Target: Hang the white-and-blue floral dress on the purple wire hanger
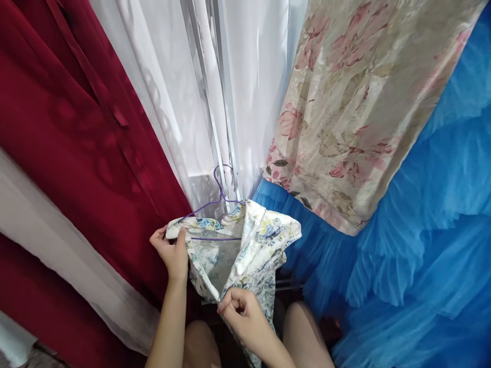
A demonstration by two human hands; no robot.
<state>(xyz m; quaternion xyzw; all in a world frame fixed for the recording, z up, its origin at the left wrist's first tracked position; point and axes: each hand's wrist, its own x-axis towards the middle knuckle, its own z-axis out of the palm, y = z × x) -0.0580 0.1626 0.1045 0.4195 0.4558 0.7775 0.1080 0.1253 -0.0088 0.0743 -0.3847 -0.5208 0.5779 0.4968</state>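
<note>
A white garment with blue and yellow flowers (264, 232) hangs on a purple wire hanger (221, 198) in front of me. The hanger's hook is up by some thin metal poles; whether it rests on them I cannot tell. My left hand (174, 250) grips the garment's left shoulder near the hanger's end, thumb on top. Lower down, my right hand (240, 309) pinches the front edge at the bottom of the neck opening. Through that opening the hanger's lower bar shows. The garment's lower part is partly hidden behind my right hand and forearm.
Dark red curtain-like fabric (76, 153) hangs at the left, with white fabric (253, 76) behind the metal poles (215, 117). A beige cloth with pink flowers (337, 102) hangs at the upper right, over layered blue tulle (429, 245). My bare knees show at the bottom.
</note>
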